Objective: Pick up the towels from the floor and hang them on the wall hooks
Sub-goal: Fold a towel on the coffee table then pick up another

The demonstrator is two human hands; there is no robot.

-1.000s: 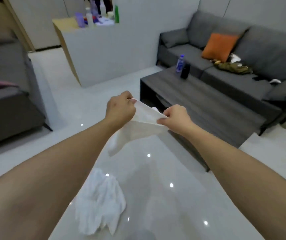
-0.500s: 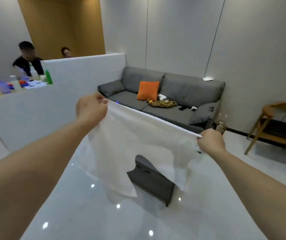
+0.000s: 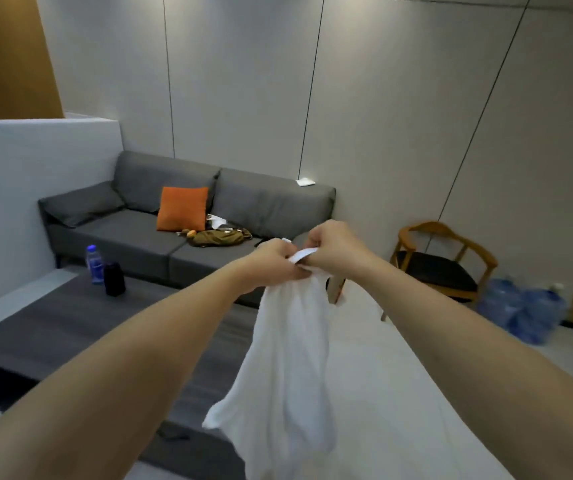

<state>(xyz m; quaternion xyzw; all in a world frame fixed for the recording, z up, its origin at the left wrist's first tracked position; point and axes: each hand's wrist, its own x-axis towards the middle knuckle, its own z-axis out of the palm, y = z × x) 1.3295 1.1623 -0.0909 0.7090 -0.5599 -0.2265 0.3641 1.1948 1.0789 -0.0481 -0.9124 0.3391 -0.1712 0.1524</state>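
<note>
A white towel (image 3: 288,368) hangs folded in front of me, bunched at its top edge. My left hand (image 3: 273,266) and my right hand (image 3: 333,249) are side by side, almost touching, both gripping that top edge, where a small white loop shows between the fingers. The towel's lower part drapes down toward the floor. No wall hooks are in view, and no other towel shows on the floor.
A dark coffee table (image 3: 70,327) stands at lower left with a blue water bottle (image 3: 93,264) and a black container (image 3: 114,279) on it. Behind is a grey sofa (image 3: 139,233) with an orange cushion (image 3: 182,208). A wooden chair (image 3: 444,263) and water jugs (image 3: 524,311) stand at right.
My hands have come together, folding the spread towel so it hangs narrow. The view has lifted and turned right, toward the panelled wall and the chair.
</note>
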